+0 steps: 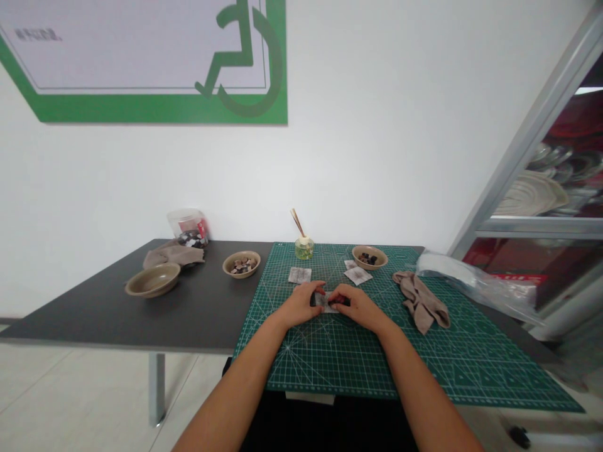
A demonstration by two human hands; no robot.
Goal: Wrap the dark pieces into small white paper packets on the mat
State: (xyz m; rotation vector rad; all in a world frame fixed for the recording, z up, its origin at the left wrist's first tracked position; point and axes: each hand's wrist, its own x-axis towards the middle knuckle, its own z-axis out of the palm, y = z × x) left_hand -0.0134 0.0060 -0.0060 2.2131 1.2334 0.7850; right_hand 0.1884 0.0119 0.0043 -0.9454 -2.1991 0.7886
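Observation:
A small grey-white square [323, 302] lies on the green cutting mat [339, 358] between my two hands. My left hand [302, 304] is at its left side, thumb and forefinger curved apart, the thumb tip at the square's edge. On the right, my right hand [354, 306] has its fingers bent in a pinch over a small dark reddish piece [337, 300], whose kind is too small to make out. Another patterned grey-white square [300, 275] lies beyond my left hand, and overlapping squares [358, 274] lie beyond my right.
A bowl of small dark blocks [375, 251] stands at the back right, near a brown cloth [423, 302] and a clear plastic bag [471, 282]. A reed diffuser [304, 247] stands behind. Leftward are another filled bowl [228, 263], a tan bowl [153, 281] and a tipped jar [186, 221].

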